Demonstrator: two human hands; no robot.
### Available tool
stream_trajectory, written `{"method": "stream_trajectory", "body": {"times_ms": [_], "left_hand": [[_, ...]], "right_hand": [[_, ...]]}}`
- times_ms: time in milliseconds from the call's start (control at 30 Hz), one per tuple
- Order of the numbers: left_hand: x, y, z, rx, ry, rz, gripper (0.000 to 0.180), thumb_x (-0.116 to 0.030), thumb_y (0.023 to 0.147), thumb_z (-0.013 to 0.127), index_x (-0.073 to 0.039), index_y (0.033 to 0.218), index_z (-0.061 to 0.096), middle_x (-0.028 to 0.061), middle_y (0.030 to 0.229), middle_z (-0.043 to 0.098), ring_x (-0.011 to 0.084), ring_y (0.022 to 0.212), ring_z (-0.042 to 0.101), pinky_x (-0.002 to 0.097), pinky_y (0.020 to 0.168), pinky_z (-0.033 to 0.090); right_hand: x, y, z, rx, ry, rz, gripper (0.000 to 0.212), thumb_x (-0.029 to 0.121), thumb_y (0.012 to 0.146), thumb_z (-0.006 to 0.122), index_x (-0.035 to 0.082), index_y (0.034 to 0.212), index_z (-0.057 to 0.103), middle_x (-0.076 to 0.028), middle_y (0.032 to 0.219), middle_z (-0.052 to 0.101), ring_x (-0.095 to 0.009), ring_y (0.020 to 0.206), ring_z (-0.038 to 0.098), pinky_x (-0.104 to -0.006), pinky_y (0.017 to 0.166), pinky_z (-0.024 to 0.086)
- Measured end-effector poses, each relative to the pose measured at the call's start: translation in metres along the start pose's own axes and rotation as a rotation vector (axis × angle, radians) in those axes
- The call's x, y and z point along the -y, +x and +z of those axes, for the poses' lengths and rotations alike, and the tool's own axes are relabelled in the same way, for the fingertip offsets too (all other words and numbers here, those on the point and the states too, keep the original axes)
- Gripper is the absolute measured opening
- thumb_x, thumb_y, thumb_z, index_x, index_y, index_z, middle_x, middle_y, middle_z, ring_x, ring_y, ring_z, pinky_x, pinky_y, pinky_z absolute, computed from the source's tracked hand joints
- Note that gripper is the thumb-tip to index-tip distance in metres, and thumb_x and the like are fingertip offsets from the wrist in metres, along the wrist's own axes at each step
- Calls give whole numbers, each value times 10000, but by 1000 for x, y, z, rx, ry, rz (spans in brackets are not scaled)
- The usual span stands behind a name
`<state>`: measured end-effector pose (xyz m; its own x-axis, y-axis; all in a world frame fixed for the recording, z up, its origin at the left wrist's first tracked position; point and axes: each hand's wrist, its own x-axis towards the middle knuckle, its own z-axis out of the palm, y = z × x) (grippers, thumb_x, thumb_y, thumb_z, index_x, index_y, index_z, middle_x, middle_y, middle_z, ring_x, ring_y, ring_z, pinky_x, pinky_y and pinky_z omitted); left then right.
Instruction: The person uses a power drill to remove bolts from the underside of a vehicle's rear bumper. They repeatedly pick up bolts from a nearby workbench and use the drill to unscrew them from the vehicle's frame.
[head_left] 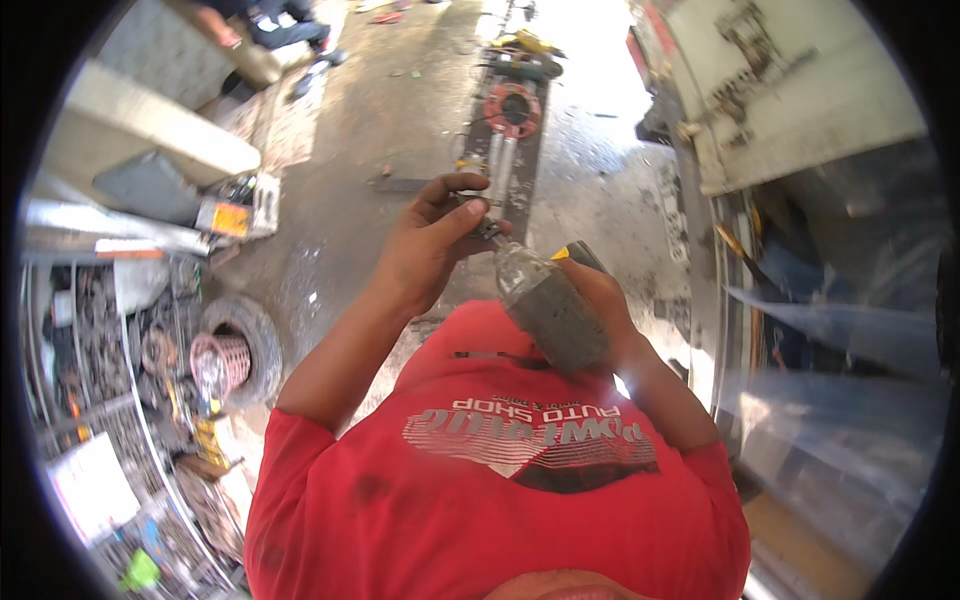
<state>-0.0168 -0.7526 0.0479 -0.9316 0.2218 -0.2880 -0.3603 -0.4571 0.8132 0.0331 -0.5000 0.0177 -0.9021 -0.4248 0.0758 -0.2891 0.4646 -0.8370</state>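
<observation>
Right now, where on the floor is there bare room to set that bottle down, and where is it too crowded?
Bare concrete floor lies ahead-left, between the dark plank carrying tools and the grey slabs. Crowded: the scrap pile and tyre at left. The right hand grips the plastic bottle; the left hand pinches its neck.

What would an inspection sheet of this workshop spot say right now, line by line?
Surface: stained concrete floor, dusty and littered.
Job's things: clear plastic bottle with grey contents, tilted, neck toward a small dark part.
Clutter: old tyre around a pink basket; scrap metal at left.
Grippers: left hand pinches the small dark part; right hand grips the bottle.
Cables: nothing seen clearly.
Surroundings: long board bearing a red ring-shaped part; another person at top left.
</observation>
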Motion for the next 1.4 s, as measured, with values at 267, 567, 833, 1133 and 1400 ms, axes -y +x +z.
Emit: {"method": "stream_trajectory", "body": {"times_ms": [267,567,833,1133,1400], "left_hand": [[26,37,58,325,163,-92,247,-118,966,715,-66,1178,599,64,1027,670,243,1005,727,369,878,601],[51,60,101,645,445,-267,218,-148,947,734,-44,1081,597,58,942,646,207,824,710,326,755,618],[47,66,119,746,764,-176,311,-292,953,726,-14,1016,600,65,902,605,163,679,644,287,581,548],[64,67,104,732,599,-96,348,-351,984,687,-18,1028,592,70,889,601,148,669,626,298,562,542],[41,54,120,533,567,-146,351,-358,1078,546,-15,1026,600,63,789,640,145,598,629,282,578,503]], "right_hand": [[-6,-66,-24,-363,-205,12,415,226,714,750,67,1082,643,-148,925,690,-373,889,701,-465,775,550],[5,-138,-21,-486,-295,189,425,191,758,699,82,1165,643,-147,977,701,-365,952,705,-463,841,560],[10,-142,-40,-520,-136,242,434,260,746,754,72,1129,673,-168,933,729,-380,919,729,-472,804,565],[-4,-128,-67,-397,-30,137,508,336,708,805,100,1142,688,-184,951,748,-379,909,735,-464,799,570],[-16,-104,-84,-239,-62,250,501,438,698,856,83,987,652,-142,807,693,-365,793,715,-447,720,549]]}}
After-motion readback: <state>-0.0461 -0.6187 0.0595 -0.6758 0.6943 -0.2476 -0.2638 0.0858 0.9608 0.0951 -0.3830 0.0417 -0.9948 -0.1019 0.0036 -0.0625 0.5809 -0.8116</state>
